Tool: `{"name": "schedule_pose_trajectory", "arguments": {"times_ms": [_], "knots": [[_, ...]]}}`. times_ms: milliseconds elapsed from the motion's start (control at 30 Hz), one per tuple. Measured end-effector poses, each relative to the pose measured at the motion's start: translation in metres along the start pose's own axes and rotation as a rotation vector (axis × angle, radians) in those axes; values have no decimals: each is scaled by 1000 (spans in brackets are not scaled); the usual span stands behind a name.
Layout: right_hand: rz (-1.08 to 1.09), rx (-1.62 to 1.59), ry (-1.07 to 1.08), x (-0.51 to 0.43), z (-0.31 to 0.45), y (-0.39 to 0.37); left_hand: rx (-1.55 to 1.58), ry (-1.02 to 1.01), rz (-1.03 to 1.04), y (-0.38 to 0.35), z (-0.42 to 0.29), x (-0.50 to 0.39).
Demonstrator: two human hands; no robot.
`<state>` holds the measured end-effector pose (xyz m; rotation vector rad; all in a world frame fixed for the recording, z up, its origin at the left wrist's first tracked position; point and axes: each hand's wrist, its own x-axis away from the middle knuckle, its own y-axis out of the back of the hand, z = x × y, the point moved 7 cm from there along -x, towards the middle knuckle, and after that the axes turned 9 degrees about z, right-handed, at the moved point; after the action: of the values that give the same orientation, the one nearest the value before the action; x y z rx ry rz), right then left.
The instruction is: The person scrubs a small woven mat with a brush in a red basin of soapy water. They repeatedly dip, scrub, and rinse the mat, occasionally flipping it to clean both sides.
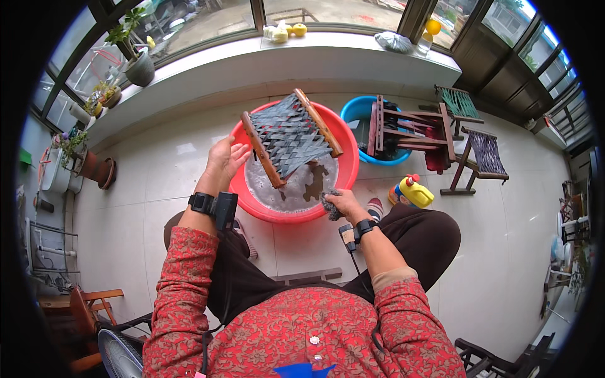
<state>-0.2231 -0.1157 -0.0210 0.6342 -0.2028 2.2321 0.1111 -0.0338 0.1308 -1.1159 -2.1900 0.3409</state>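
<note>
A red plastic basin of grey, sudsy water stands on the floor before me. Tilted in it is a folding stool with a seat woven from grey strips between two wooden rails. My left hand is at the basin's left rim, palm turned up and fingers apart, close to the stool's left rail. In my right hand is a grey scouring pad, held at the basin's lower right rim. The stool's legs are mostly hidden under the seat.
Right of the basin, a blue tub has a dark wooden stool lying across it. Stools with green and purple woven seats stand farther right. A yellow detergent bottle sits by my right knee. Potted plants line the left.
</note>
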Motion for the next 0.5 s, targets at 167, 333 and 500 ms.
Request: {"name": "schedule_pose_trajectory", "arguments": {"times_ms": [167, 333, 500], "knots": [[-263, -505, -182, -7, -69, 23, -35, -27, 97, -20, 17, -1], [-504, -666, -79, -18, -66, 70, -126, -114, 67, -31, 4, 3], [-560, -825, -32, -27, -71, 79, -157, -104, 45, -31, 9, 1]]}}
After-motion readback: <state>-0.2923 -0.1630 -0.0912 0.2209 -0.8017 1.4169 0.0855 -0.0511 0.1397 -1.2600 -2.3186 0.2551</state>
